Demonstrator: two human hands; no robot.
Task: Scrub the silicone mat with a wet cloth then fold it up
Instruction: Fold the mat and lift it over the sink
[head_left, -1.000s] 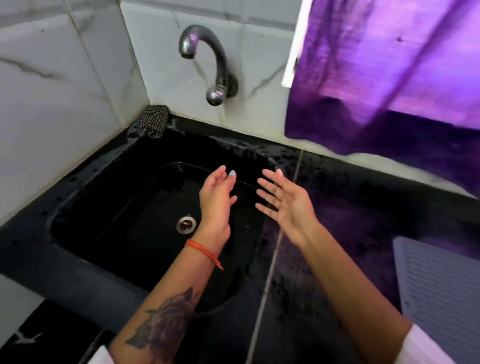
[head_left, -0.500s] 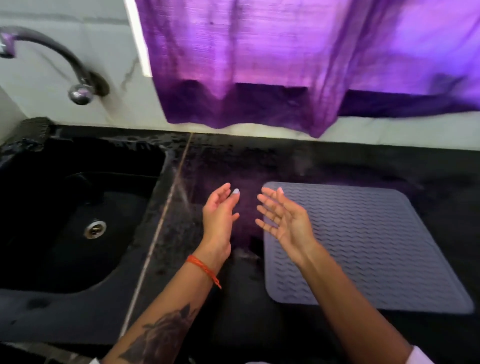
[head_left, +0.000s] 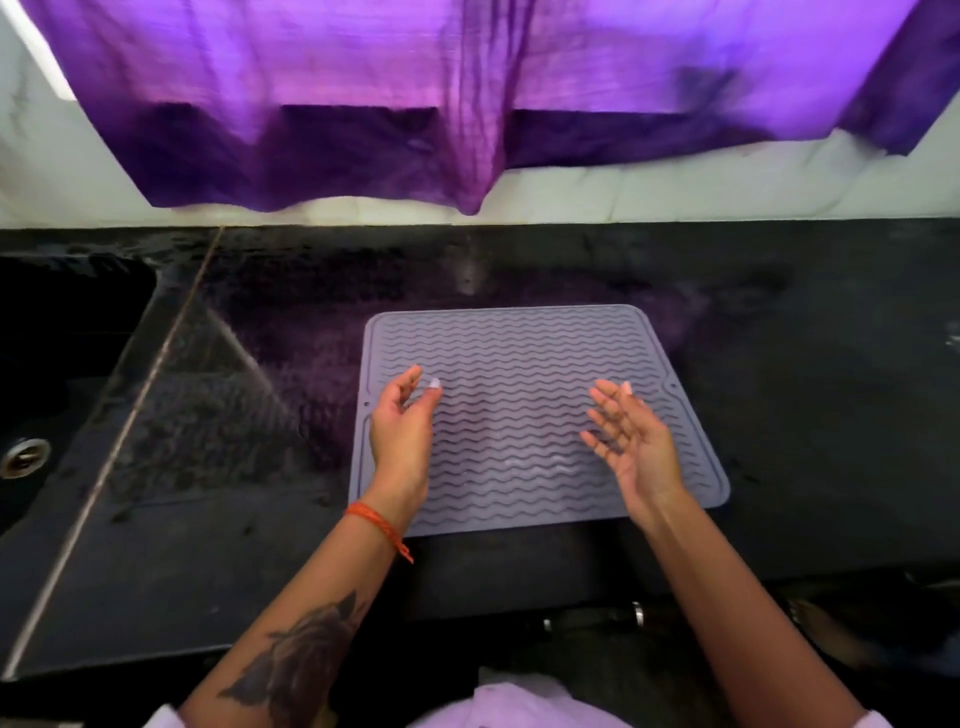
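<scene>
head view — mat?
— silicone mat (head_left: 524, 364) lies flat on the black counter (head_left: 805, 389), right of the sink (head_left: 62, 364).
hands?
— left hand (head_left: 402, 436) and right hand (head_left: 631, 439) hover over it, fingers spread, holding nothing.

Both hands now hover over the silicone mat (head_left: 519, 364), having come across from the sink (head_left: 52, 364). The left hand (head_left: 402, 431) and right hand (head_left: 631, 439) are wider apart than before, with nothing in either grip.
</scene>
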